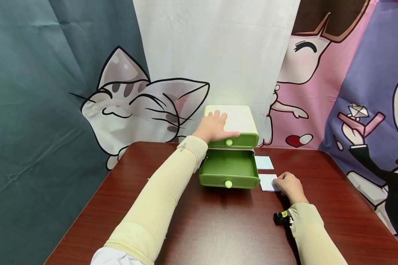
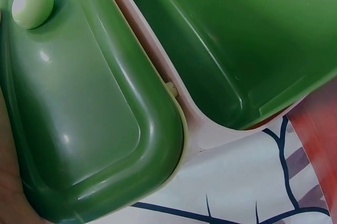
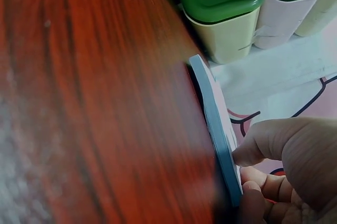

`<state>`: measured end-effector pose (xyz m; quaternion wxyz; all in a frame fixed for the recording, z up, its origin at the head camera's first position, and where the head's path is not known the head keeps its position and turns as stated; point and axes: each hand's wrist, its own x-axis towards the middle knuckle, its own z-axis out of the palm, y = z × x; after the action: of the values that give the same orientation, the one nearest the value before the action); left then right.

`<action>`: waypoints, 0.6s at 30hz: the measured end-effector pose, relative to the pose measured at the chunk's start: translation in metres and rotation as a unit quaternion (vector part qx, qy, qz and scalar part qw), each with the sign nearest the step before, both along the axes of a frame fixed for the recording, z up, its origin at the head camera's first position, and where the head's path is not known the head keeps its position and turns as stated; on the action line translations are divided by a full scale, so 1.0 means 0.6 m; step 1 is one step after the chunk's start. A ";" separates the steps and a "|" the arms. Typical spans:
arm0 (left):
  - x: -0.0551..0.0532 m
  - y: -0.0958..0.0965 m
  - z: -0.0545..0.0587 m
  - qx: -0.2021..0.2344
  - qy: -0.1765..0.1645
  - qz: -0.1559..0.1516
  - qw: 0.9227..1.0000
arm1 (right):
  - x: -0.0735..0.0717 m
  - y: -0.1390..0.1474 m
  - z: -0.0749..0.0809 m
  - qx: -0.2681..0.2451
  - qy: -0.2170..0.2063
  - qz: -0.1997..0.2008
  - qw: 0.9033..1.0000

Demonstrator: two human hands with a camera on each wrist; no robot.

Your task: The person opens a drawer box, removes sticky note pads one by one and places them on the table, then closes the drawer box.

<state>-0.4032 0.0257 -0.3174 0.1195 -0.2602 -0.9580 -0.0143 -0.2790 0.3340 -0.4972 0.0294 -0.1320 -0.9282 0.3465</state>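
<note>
A small drawer unit (image 1: 242,119) with green drawers stands at the back of the table. One drawer (image 1: 230,163) is pulled out, its green inside bare; the drawer above it, with a round pale knob (image 2: 32,5), is pushed in. My left hand (image 1: 215,127) rests on the unit's top, fingers spread and thumb along the front edge. To the right of the unit, my right hand (image 1: 290,186) pinches the near edge of a white notepad (image 3: 218,124) between thumb and fingers, with the pad low at the tabletop.
A second pale notepad (image 1: 264,162) lies behind the first, beside the unit. A cartoon-printed curtain (image 1: 119,110) hangs right behind the dark red wooden table (image 1: 238,228). A small black device (image 1: 282,218) is at my right wrist.
</note>
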 end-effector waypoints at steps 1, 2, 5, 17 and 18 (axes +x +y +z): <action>0.000 0.000 0.000 0.001 0.000 0.001 1.000 | 0.001 0.000 0.001 -0.001 0.002 0.001 1.000; 0.000 0.000 0.000 0.003 0.000 0.001 1.000 | 0.002 0.001 0.001 -0.003 0.003 0.001 1.000; 0.001 0.000 -0.001 0.004 0.001 0.001 1.000 | 0.006 0.002 0.001 -0.012 0.002 0.002 1.000; 0.000 -0.001 -0.001 0.002 0.001 -0.001 1.000 | 0.012 0.003 0.013 -0.069 -0.007 -0.017 0.997; 0.000 -0.001 -0.001 0.001 0.000 -0.001 1.000 | 0.012 0.002 0.016 -0.067 -0.003 -0.016 0.998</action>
<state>-0.4032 0.0248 -0.3178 0.1196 -0.2610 -0.9578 -0.0157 -0.2719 0.3353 -0.4875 0.0234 -0.1492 -0.9010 0.4066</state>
